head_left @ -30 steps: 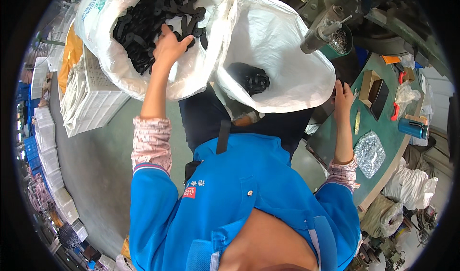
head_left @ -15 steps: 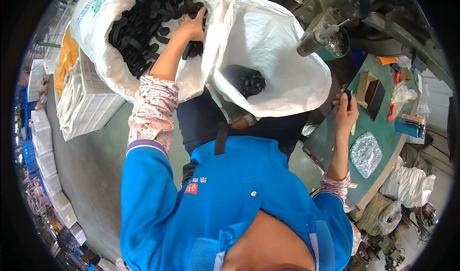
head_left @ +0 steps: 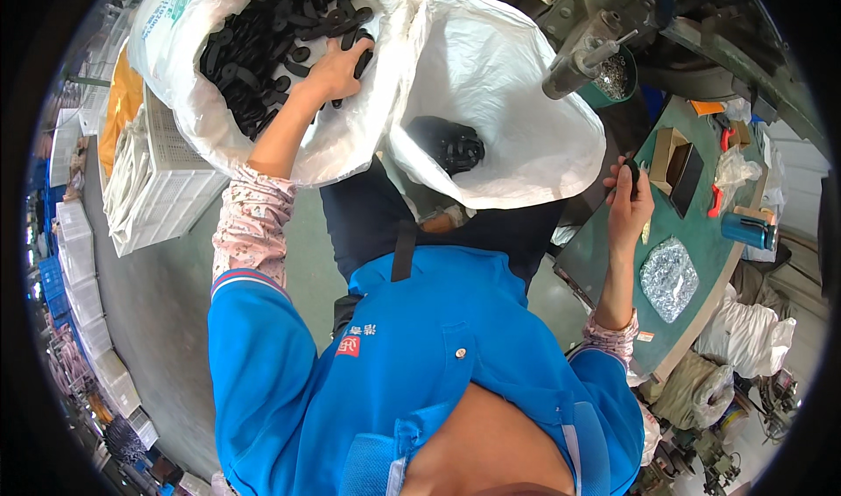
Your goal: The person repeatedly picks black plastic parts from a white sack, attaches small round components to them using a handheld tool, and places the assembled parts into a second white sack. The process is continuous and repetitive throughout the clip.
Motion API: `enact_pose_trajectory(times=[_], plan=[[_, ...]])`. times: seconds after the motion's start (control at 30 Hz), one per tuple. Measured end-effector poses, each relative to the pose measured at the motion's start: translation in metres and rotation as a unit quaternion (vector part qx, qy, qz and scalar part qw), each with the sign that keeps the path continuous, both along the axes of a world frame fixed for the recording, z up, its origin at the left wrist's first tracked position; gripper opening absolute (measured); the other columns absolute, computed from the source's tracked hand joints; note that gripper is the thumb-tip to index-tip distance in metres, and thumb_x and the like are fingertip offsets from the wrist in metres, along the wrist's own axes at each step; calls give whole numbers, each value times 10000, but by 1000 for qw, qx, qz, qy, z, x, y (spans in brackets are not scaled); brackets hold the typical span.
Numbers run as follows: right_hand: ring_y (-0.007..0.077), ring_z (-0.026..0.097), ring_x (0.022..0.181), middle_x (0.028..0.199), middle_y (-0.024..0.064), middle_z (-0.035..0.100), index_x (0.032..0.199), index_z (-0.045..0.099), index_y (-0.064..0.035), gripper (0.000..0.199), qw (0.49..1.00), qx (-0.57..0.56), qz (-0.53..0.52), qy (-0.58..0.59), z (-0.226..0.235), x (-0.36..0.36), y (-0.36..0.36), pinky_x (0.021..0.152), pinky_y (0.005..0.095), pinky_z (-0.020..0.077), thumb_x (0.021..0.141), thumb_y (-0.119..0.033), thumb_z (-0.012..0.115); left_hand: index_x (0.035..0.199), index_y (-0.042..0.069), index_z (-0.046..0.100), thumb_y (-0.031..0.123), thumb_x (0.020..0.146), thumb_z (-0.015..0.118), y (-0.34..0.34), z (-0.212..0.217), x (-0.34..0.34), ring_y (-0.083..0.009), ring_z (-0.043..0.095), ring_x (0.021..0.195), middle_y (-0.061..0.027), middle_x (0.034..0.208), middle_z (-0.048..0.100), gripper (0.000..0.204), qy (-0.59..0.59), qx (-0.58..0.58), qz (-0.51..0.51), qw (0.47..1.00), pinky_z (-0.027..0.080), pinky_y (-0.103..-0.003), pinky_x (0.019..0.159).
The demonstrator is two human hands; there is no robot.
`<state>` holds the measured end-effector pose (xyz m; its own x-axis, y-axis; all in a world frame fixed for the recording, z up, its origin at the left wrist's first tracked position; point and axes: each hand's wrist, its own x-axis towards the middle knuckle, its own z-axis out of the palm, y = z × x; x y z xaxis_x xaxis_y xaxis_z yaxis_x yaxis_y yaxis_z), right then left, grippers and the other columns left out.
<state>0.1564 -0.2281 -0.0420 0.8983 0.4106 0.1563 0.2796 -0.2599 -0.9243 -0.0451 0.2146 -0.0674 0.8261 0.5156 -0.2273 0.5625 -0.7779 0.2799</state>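
In the frame's upper left: black parts point(head_left: 241, 58) in a white sack point(head_left: 343, 156), at the left hand point(head_left: 333, 74).
The parts appear light, stiff and smooth; a pinch across the flat faces should suit. They lie beneath and left of its grip, fingers parted; whether one is clamped cannot be told. At right, the right hand point(head_left: 629, 205) clamps a small dark piece point(head_left: 632, 171).

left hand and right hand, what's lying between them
In the head view, rightward from the left hand: the right side of the fuller white bag, then the second white bag with black parts inside, before the right hand.
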Motion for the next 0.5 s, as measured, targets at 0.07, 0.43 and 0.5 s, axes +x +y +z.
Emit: enact_pose_trajectory(times=[0.07,0.43,0.5], plan=[[39,574,683,911,46,656,1102,617,7,251,1000,3,7,-3,-1,-2,2,505,171,407,973,-197,549,1360,228,384,13,711,584,-3,0,-10,-495,536,994,-337,1140,422,713,-14,1,-24,1000,456,-436,911],[64,574,698,885,42,652,1087,628,13,221,998,-37,35,-43,14,-18,14,577,188,434,969,-155,548,1398,185,362,-8,752,532,-14,19,-41,-370,594,883,-201,949,554,695,-145,-45,31,988,471,-398,809],[74,578,695,886,48,653,1087,623,24,224,997,-36,43,-56,15,-19,15,592,193,447,968,-151,548,1410,128,324,23,751,561,8,26,-31,-383,612,902,-191,1039,598,708,-164,-62,93,980,487,-397,843]])
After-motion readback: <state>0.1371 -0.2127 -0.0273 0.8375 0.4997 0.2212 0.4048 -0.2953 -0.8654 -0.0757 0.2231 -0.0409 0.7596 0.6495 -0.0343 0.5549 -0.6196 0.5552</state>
